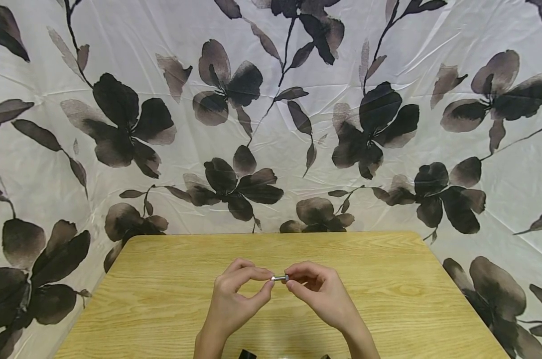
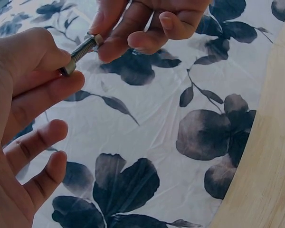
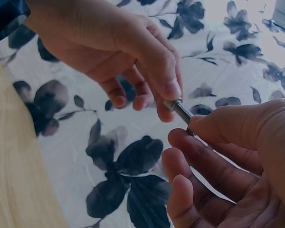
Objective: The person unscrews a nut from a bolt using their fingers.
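A small silver threaded bolt (image 1: pixel 280 278) is held level between both hands above the table. My left hand (image 1: pixel 235 294) pinches its head between thumb and index finger; the head (image 2: pixel 68 69) peeks out between the fingertips in the left wrist view. At the other end, the thumb and index finger of my right hand (image 1: pixel 318 291) pinch a hex nut (image 2: pixel 96 40) on the bolt. Bare thread shows between the two grips. In the right wrist view, the right fingertips mostly hide the nut. The other fingers of both hands hang loosely curled.
The light wood table (image 1: pixel 163 299) lies under the hands. A white cloth (image 1: pixel 298 149) with dark flowers hangs behind it and down both sides. Near the bottom edge of the head view, a small black object (image 1: pixel 247 354) is partly cut off.
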A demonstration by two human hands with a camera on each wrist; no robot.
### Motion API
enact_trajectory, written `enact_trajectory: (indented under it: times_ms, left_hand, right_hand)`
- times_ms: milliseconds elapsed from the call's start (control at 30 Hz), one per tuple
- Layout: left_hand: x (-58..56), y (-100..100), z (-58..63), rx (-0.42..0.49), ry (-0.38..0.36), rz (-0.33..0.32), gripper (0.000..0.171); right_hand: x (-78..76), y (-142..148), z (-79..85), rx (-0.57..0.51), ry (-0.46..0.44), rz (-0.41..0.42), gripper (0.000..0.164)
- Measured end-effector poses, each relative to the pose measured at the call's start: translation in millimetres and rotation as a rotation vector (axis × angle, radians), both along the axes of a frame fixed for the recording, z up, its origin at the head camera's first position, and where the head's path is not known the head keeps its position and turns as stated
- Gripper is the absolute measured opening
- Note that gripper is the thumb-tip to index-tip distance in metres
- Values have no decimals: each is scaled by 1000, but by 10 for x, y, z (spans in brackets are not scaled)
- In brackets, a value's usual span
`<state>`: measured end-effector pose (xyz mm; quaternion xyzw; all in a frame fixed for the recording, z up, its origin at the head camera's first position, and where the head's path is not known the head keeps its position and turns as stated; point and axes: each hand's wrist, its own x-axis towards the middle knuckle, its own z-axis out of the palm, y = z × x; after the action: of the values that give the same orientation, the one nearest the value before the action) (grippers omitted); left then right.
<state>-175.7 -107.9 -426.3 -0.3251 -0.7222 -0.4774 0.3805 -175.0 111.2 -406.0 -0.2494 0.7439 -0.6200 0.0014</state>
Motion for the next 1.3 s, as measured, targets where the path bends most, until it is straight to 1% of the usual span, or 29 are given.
enact_trajectory:
  times_ms: [167,400,567,833,1000,1167,1300]
  left_hand:
    - [3,4,-2,9,-12,-8,30]
    - [8,0,3,35,-34,-35,25]
    - [15,-5,12,43,-49,-36,28]
    - [17,-1,17,41,-41,-37,31]
    - [28,1,23,41,-57,-39,31]
    - [27,4,31,43,-44,-35,31]
    - [19,7,34,49,-23,-30,32]
  right_hand:
    - [0,1,-2,-1,15,-8,16]
    - [2,-3,-5,-21,72,-2,15]
    - [11,-1,-3,-32,96,11,15]
    - [20,-11,5,-69,137,39,15]
    - [15,-21,4,-87,154,38,16]
    - [18,-25,9,-92,128,32,18]
    - [19,-26,27,-56,47,-40,16]
